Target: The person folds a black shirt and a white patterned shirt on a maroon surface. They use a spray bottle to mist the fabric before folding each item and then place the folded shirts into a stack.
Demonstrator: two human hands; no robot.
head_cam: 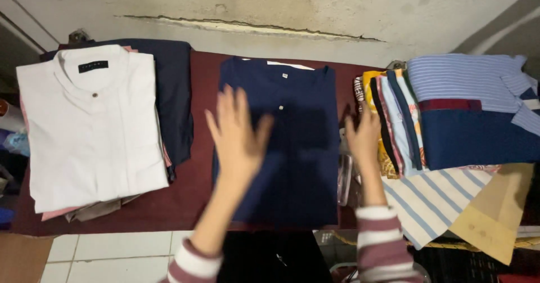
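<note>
1 folded navy shirt (292, 148) lies in the middle of the maroon bench (194, 198). The left hand (239, 136) hovers over it, fingers spread, pinching nothing. The right hand (364, 139), also open, sits at its right edge. 2 stacks flank it: 1 topped by a white shirt (93, 125), 1 by a striped shirt (469, 114).

You have a dark red table (194, 187) in front of you, set against a cracked pale wall. A folded navy shirt (292, 148) lies flat at its centre. To its left sits a pile of folded shirts (95, 131) topped by a white one; to its right, a heap of striped and patterned clothes (450, 142)
</note>
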